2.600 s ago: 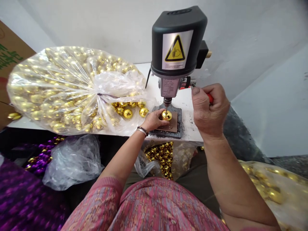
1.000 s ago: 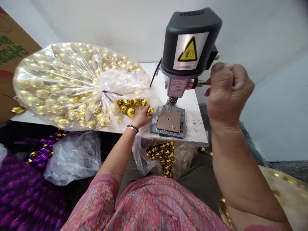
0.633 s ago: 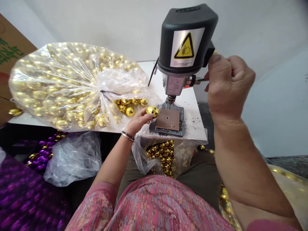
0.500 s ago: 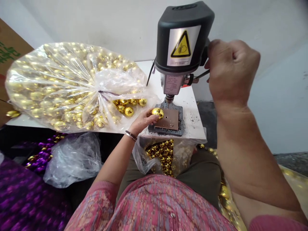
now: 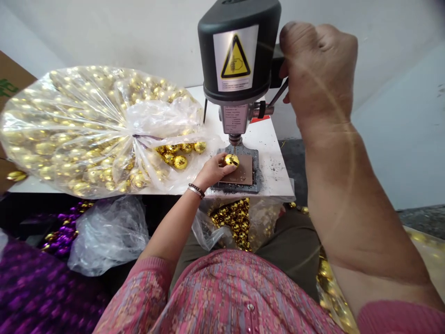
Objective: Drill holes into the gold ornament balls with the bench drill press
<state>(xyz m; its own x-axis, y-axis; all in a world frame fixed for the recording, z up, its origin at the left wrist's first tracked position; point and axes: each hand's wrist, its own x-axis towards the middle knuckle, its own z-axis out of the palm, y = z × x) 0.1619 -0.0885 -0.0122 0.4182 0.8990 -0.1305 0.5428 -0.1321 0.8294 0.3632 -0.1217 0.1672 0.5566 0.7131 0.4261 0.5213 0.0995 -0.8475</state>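
My left hand [image 5: 216,170] grips a shiny gold faceted ball [image 5: 232,161] over the brown board [image 5: 244,172] on the base of a drill press [image 5: 239,55]. The thin drill bit [image 5: 234,149] points down right at the ball's top; whether it touches cannot be made out. Raised at the right of the machine, my right hand [image 5: 320,69] is wrapped round the lever [image 5: 278,95], whose grip end is hidden by the fingers.
On the white table [image 5: 274,157] a large clear bag [image 5: 69,134] of gold balls fills the left. Below the front edge hangs an open bag of gold balls [image 5: 232,220]. Purple balls [image 5: 62,232] and a crumpled plastic bag [image 5: 109,236] lie lower left.
My left hand has brought the gold ball over the middle of the board, beneath the bit, covering the board's hole. The view has shifted, so the machine appears further left. My right hand stays on the lever.
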